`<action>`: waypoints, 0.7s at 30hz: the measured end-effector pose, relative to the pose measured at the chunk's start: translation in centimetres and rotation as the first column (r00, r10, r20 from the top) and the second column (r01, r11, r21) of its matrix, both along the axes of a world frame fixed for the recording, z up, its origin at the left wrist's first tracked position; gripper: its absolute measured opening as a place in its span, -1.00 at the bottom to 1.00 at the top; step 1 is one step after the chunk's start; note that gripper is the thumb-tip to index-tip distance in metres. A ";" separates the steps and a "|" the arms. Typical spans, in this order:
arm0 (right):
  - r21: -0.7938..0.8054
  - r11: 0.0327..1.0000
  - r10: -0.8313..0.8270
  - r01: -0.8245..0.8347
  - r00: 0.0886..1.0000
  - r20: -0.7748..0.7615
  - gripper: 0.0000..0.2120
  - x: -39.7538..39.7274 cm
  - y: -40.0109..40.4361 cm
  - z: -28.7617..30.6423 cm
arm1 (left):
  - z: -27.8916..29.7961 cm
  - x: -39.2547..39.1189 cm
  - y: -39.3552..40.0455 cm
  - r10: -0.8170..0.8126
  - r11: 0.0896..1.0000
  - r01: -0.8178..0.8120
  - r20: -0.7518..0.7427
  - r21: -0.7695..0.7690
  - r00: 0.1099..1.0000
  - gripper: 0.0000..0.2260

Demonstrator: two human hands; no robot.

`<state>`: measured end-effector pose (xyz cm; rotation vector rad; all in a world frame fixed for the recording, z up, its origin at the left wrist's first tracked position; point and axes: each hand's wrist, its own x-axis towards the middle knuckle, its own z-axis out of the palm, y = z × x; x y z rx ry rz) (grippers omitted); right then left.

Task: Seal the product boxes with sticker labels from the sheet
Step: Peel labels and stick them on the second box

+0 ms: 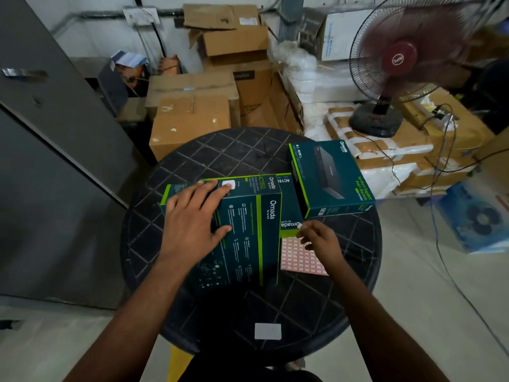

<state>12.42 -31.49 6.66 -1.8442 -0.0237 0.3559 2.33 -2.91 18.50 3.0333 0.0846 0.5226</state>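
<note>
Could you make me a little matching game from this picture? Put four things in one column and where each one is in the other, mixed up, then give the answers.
Things:
1. left hand
2. right hand
3. sticker sheet
4. switch box

Places:
A. flat on the round table, partly under the right hand
B. at the table's far right edge, untouched
C. resting on top of the AC1350 box
D. pinching a small white sticker above the sheet

Pairs: 1-C, 2-D, 3-A, 4-B
</note>
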 end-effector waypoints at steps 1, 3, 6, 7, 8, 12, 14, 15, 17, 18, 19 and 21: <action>0.078 0.997 0.000 -0.002 1.000 0.031 -0.86 -0.4 0.4 1.9 | 0.1 0.0 0.1 -0.007 1.000 0.007 0.001 -0.010 1.000 -0.18; 0.198 0.980 -0.010 -0.011 0.994 0.105 -0.83 -1.1 1.6 5.7 | 0.2 0.0 0.5 -0.024 0.999 0.024 0.004 -0.039 1.000 -0.20; 0.276 0.957 0.021 -0.085 0.973 0.228 -0.80 -2.0 3.6 10.3 | 0.7 0.0 1.1 -0.040 0.989 0.045 0.037 -0.144 0.999 -0.30; 0.261 0.958 0.045 -0.122 0.958 0.282 -0.81 -2.3 4.2 11.5 | 0.8 -0.1 1.4 -0.042 0.979 0.052 0.055 -0.195 0.998 -0.35; 0.235 0.960 0.064 -0.151 0.939 0.339 -0.83 -2.6 4.9 12.4 | 0.9 -0.1 1.8 -0.048 0.966 0.064 0.070 -0.249 0.996 -0.40; -0.023 0.988 0.138 -0.154 0.794 0.592 -0.92 -3.5 7.6 14.5 | 1.0 0.0 3.7 -0.122 0.899 0.153 0.101 -0.410 0.987 -0.53; -0.269 0.958 0.267 -0.096 0.634 0.726 -0.91 -3.3 9.2 14.4 | 0.9 0.1 4.3 -0.151 0.893 0.185 0.115 -0.410 0.982 -0.56; -0.378 0.923 0.350 -0.068 0.553 0.756 -0.88 -3.3 9.9 14.0 | 0.9 0.0 4.6 -0.147 0.907 0.183 0.121 -0.381 0.982 -0.56; -0.499 0.866 0.452 -0.019 0.453 0.768 -0.85 -3.4 10.9 13.1 | 0.7 -0.3 5.2 -0.116 0.921 0.163 0.151 -0.354 0.982 -0.57; -0.516 0.857 0.464 0.000 0.439 0.769 -0.85 -3.5 11.0 12.8 | 0.5 -0.5 5.8 -0.082 0.892 0.145 0.162 -0.427 0.983 -0.58; -0.516 0.857 0.461 0.008 0.437 0.772 -0.85 -3.7 11.1 12.7 | 0.3 -0.8 6.5 -0.044 0.822 0.129 0.164 -0.554 0.986 -0.59; -0.505 0.863 0.464 -0.020 0.429 0.775 -0.87 -4.0 11.0 12.9 | -0.5 -1.4 8.0 -0.010 0.648 0.130 0.162 -0.751 0.987 -0.61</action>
